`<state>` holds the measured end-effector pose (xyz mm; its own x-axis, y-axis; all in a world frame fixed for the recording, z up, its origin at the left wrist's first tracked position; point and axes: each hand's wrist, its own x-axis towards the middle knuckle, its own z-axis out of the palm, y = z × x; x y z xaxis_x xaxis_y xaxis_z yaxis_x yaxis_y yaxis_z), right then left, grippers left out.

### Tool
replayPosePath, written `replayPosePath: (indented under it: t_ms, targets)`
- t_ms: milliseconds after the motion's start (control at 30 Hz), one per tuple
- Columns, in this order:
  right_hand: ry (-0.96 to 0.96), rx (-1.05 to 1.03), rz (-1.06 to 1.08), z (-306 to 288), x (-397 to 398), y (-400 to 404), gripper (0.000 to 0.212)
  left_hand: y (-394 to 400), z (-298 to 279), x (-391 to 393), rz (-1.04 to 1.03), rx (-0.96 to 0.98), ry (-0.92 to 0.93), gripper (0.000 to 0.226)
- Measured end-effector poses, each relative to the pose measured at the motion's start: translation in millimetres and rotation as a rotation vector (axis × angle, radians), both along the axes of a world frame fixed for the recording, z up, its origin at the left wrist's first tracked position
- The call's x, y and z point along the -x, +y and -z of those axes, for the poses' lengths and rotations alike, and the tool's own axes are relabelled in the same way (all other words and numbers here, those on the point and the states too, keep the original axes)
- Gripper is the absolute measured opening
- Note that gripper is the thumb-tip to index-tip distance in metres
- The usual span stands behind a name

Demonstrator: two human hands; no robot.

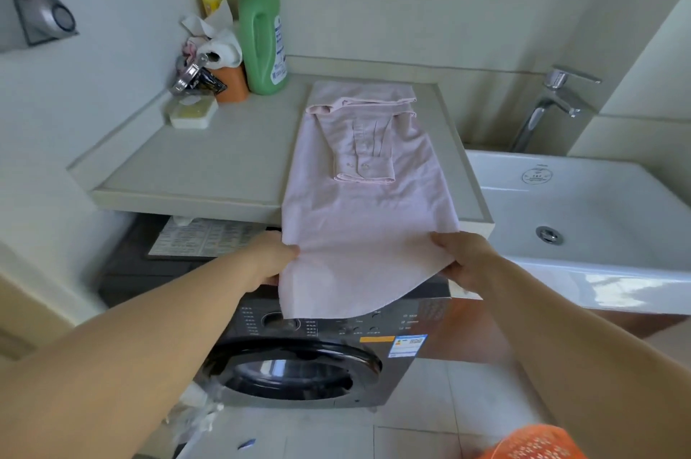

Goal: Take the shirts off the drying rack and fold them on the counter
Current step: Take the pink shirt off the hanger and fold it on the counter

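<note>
Pink shirt [368, 196] at frame centre on the counter [209, 163], sleeves folded across its back (hem hanging past the front edge), left hand [271, 258] and right hand [461, 258] each pinching a lower side edge.

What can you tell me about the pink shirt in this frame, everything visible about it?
The pink shirt is a pale, thin woven button-up lying lengthwise on the counter, partly folded: its sides are turned in and a sleeve lies down the middle, its buttoned cuff pointing toward the camera. The hem end hangs past the counter's front edge over the washing machine. The left hand pinches the left edge and the right hand grips the right edge, both near the hem.
</note>
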<state>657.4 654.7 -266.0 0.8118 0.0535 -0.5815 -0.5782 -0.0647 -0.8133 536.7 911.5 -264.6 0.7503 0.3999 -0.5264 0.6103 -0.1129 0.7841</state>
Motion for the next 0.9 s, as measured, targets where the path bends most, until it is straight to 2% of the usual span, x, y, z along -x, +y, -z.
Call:
replayPosePath:
  t_ms: [100,200,267,333,400,500,567,600,700,733,833,900]
  targets:
    - [-0.043,0.018,-0.021,-22.2,0.5,-8.0,0.008,3.8,-25.9,5.5,-0.036,-0.088,-0.062,0.018]
    - [-0.132,-0.008,0.005,-53.0,-9.5,-5.4,0.008,11.7,-55.7,-1.1,-0.144,-0.083,-0.192,0.025]
    - [-0.167,-0.042,0.024,-68.7,-20.4,0.3,0.010,17.0,-69.8,-11.6,-0.192,0.033,-0.250,0.014]
    - [-0.177,-0.122,0.047,-81.3,-33.5,6.7,0.007,21.0,-83.0,-23.5,-0.263,0.191,-0.319,0.017]
    - [-0.182,-0.200,0.056,-91.8,-48.4,14.4,0.016,29.1,-90.6,-40.4,-0.317,0.287,-0.367,0.026]
    - [-0.192,-0.213,0.035,-98.5,-72.5,29.1,0.034,46.8,-89.4,-74.9,-0.290,0.302,-0.377,0.042]
    - [-0.209,-0.108,0.013,-96.5,-93.8,44.7,0.042,59.9,-84.0,-102.6,-0.252,0.229,-0.332,0.041]
    - [-0.223,-0.041,0.002,-94.7,-102.2,51.5,0.039,64.4,-80.2,-113.8,-0.236,0.194,-0.315,0.036]
    - [-0.266,0.184,0.019,-83.1,-134.4,74.4,0.006,83.2,-61.2,-152.4,-0.252,0.056,-0.247,0.011]
    - [-0.287,0.283,0.021,-79.1,-145.7,80.8,0.008,88.2,-55.6,-163.7,-0.261,0.000,-0.223,0.008]
    - [-0.356,0.615,-0.052,-65.2,-172.3,88.9,0.019,100.0,-36.0,-188.0,-0.216,-0.196,-0.157,0.029]
    - [-0.328,0.821,-0.172,-51.0,-179.4,87.2,0.025,104.8,-22.9,-197.9,-0.150,-0.308,-0.100,0.041]
